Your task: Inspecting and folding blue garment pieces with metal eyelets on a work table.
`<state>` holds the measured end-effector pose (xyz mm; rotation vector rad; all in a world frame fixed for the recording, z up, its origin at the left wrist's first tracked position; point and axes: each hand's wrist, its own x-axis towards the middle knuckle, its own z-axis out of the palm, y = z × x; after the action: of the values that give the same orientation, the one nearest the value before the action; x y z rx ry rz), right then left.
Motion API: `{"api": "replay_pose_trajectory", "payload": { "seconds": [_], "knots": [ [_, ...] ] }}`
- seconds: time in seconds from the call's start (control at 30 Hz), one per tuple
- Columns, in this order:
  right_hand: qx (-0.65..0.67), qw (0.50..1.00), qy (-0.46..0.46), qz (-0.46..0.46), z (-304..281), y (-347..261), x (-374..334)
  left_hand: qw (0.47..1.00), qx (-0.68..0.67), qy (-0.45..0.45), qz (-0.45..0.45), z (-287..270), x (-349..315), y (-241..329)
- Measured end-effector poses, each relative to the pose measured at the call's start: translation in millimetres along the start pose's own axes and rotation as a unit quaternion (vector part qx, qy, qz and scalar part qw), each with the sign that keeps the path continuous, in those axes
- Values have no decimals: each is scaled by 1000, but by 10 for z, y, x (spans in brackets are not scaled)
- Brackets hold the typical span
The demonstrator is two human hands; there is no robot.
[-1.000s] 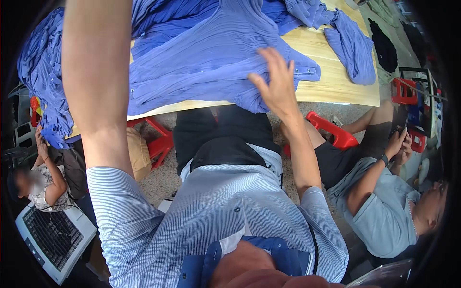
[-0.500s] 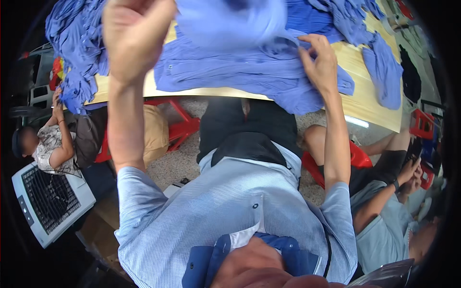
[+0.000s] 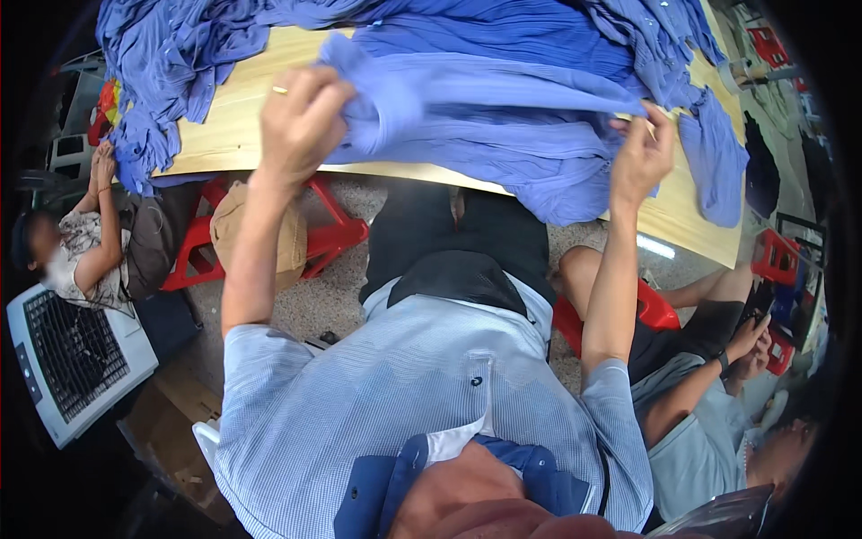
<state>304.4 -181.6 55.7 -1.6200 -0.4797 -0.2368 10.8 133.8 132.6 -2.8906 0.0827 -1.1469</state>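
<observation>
A light blue garment (image 3: 539,79) is stretched sideways between my two hands, just over the table. My left hand (image 3: 303,121), a ring on one finger, is closed on its left end, where the cloth is bunched and blurred. Out at the right, my right hand (image 3: 642,154) pinches a narrow corner of it between thumb and fingers. Beneath the stretched cloth, another layer of light blue garments (image 3: 548,175) lies on the table, partly draped over the near edge. I cannot tell which part of the garment each hand grips.
The yellowish wooden table (image 3: 224,126) bears darker blue garments (image 3: 521,31) and a heap of blue clothes (image 3: 175,67) at left. Red stools (image 3: 337,229) stand below. One person (image 3: 90,242) sits at left, another (image 3: 700,395) at right. A white air cooler (image 3: 76,359) stands lower left.
My left hand has come down from the top edge, bringing the garment low over the table. My right hand has moved slightly right and down, and the cloth between them is now pulled out lengthwise.
</observation>
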Motion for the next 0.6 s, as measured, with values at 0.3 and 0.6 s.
{"api": "replay_pose_trajectory", "payload": {
  "seconds": [0.3,0.6],
  "knots": [
    [151,976,33,151,-345,687,-33,953,-114,-6,-282,286,-992,-158],
    [183,967,35,175,-297,478,-82,951,-83,-127,-269,338,-1163,9]
  ]
}}
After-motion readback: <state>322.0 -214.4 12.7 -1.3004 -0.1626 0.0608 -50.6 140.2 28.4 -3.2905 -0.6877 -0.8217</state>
